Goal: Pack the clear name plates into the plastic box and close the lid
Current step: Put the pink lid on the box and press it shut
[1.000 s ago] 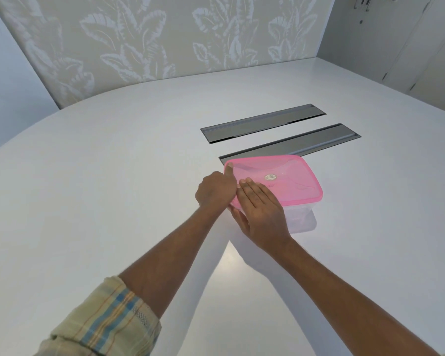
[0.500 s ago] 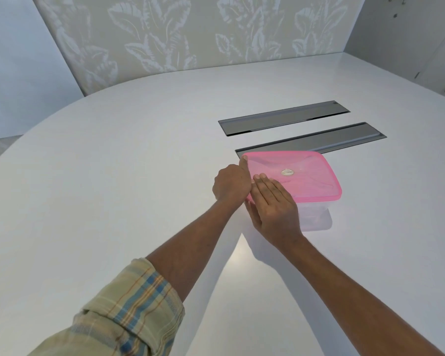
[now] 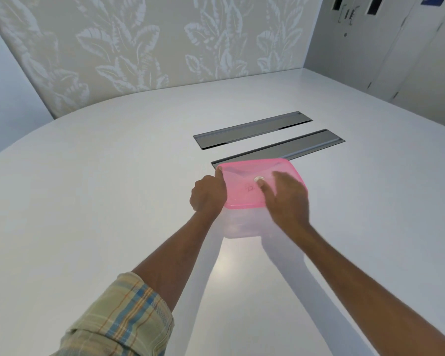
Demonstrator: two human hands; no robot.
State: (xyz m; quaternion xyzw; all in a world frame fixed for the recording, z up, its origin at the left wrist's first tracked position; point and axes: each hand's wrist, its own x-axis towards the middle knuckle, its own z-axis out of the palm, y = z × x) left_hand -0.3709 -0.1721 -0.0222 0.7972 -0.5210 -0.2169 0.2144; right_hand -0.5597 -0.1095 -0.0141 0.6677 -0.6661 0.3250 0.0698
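Note:
A clear plastic box point(image 3: 242, 224) stands on the white table, covered by a translucent pink lid point(image 3: 244, 181). My left hand point(image 3: 208, 194) grips the lid's left edge, thumb stretched along the rim toward the far left corner. My right hand point(image 3: 285, 199) lies flat on the lid's right half with fingers straight, pressing down. The view through the box walls is too hazy to make out the name plates.
Two long grey cable-slot covers point(image 3: 252, 129) point(image 3: 303, 147) are set into the white table point(image 3: 113, 201) just behind the box. A leaf-patterned wall panel rises beyond the table's far edge, with grey doors at the back right.
My right hand has slid from the lid's near left corner across to its right half. The left hand keeps its hold on the left edge. The camera has tilted.

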